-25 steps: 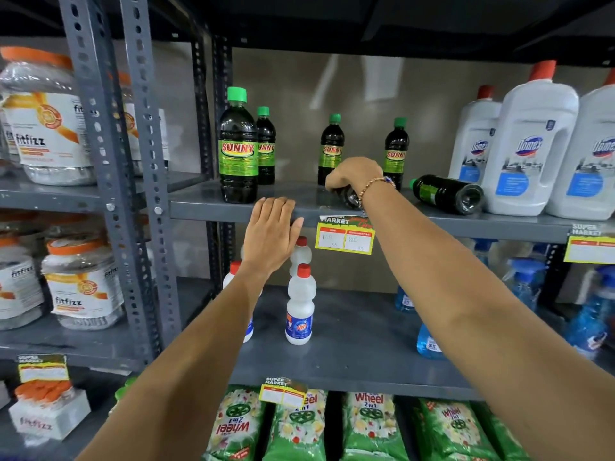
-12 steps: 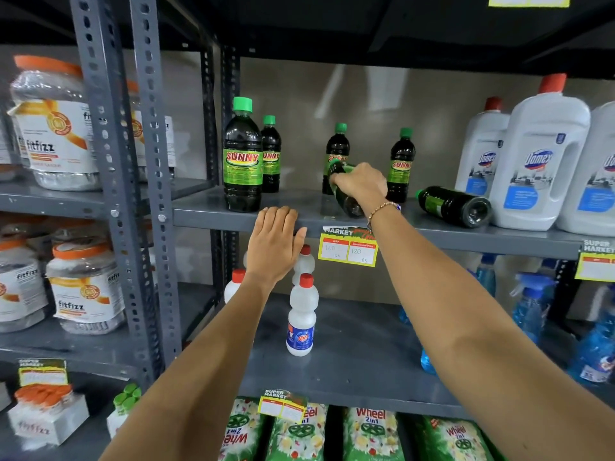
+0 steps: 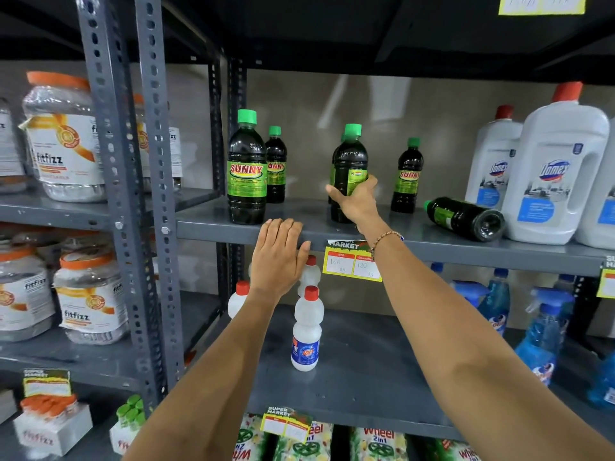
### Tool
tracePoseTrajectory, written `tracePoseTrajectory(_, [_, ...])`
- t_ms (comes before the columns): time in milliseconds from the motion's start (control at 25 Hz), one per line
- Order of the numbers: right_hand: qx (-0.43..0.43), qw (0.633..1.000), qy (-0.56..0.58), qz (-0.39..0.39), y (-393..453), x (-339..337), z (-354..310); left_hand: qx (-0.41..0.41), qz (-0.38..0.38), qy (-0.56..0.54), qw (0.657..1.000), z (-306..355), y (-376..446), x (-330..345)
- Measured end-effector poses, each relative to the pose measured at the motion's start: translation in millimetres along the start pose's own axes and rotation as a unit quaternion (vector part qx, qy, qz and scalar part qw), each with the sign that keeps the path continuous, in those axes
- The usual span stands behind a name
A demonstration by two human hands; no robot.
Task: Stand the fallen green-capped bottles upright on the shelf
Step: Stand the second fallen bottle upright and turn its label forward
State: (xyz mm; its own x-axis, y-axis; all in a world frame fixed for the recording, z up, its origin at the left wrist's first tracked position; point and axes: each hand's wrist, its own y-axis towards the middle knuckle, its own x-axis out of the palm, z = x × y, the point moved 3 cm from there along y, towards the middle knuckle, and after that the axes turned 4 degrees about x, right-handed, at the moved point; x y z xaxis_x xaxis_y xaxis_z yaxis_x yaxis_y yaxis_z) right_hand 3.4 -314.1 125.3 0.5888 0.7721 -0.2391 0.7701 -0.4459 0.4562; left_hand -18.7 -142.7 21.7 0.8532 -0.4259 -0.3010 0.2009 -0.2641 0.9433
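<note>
Fingers of the right hand [image 3: 357,201] wrap the middle bottle [image 3: 350,168] low to steady it upright. Left hand [image 3: 278,257] lies flat, gripping nothing, on the shelf [image 3: 466,251] edge for balance.

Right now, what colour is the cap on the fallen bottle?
Green, seen in the head view: fallen bottle.
</note>
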Motion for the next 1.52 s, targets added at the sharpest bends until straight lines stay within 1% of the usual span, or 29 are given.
tracePoseTrajectory(80, [0.027, 0.999, 0.046, 0.006, 2.6, -1.9, 1.6, 0.003, 0.002, 0.005, 1.0, -1.8, -0.1, 0.3])
tracePoseTrajectory(160, [0.047, 0.997, 0.056, 0.003, 1.4, -2.6, 4.3, 0.006, 0.0, 0.007, 1.0, -2.8, -3.5, 0.9])
tracePoseTrajectory(200, [0.047, 0.998, 0.034, 0.007, 1.2, -2.2, 5.6, 0.006, 0.001, 0.007, 1.0, -3.0, -4.6, 1.1])
tracePoseTrajectory(320, [0.01, 0.996, -0.072, 0.043, 2.7, -2.5, 0.1, 0.008, 0.009, -0.003, 1.0, -4.6, 2.1, -0.2])
tracePoseTrajectory(360, [0.007, 0.996, -0.077, 0.04, 3.6, -2.3, -3.2, 0.008, 0.01, -0.006, 1.0, -5.6, 5.0, -1.5])
tracePoseTrajectory(480, [0.034, 0.999, -0.032, 0.02, 0.9, -4.9, -6.5, 0.01, 0.005, -0.011, 1.0, -4.9, 6.1, -4.4])
tracePoseTrajectory(640, [0.009, 0.986, -0.151, 0.07, -9.4, -7.0, 0.9, 0.007, -0.005, -0.02, 1.0, 2.2, -3.5, -3.0])
tracePoseTrajectory(680, [0.007, 0.986, -0.153, 0.065, -9.4, -6.2, 0.6, 0.006, -0.006, -0.022, 1.0, 1.7, -3.0, -3.0])
tracePoseTrajectory(800, [0.03, 0.995, -0.098, 0.017, -8.5, -1.7, -0.1, 0.005, -0.003, -0.01, 1.0, -2.5, -4.3, -1.2])
tracePoseTrajectory(920, [-0.006, 0.98, -0.192, 0.056, -10.7, -2.3, 1.4, 0.008, 0.0, -0.008, 1.0, -2.6, -5.7, 2.1])
tracePoseTrajectory(960, [-0.001, 0.979, -0.197, 0.055, -10.5, -2.4, 2.2, 0.007, 0.0, -0.009, 1.0, -2.2, -5.7, 3.0])
tracePoseTrajectory(1080, [0.062, 0.992, -0.112, -0.006, -6.7, -0.7, 9.7, 0.008, -0.002, -0.01, 1.0, -1.2, -7.4, 4.5])
tracePoseTrajectory(1120, [0.073, 0.992, -0.102, -0.01, -6.6, -1.3, 11.6, 0.008, -0.002, -0.009, 1.0, -1.1, -8.4, 4.8])
tracePoseTrajectory(1240, [0.057, 0.987, -0.152, 0.01, -6.4, -0.2, 12.1, 0.007, -0.002, -0.003, 1.0, -3.2, -8.7, 4.9])
tracePoseTrajectory(1320, [0.052, 0.991, -0.12, 0.01, -4.7, 1.2, 8.4, 0.004, -0.003, -0.002, 1.0, -4.4, -6.6, 4.3])
tracePoseTrajectory(1400, [0.072, 0.995, -0.063, -0.002, -3.5, -0.4, 8.9, 0.004, -0.005, -0.002, 1.0, -3.5, -6.2, 3.9])
tracePoseTrajectory(1440, [0.076, 0.995, -0.057, -0.003, -3.9, -2.3, 10.0, 0.007, -0.004, -0.003, 1.0, -2.3, -6.3, 3.7])
tracePoseTrajectory(1520, [0.064, 0.994, -0.089, 0.012, -4.3, -4.2, 12.5, 0.01, -0.001, -0.005, 1.0, -0.7, -6.8, 2.9])
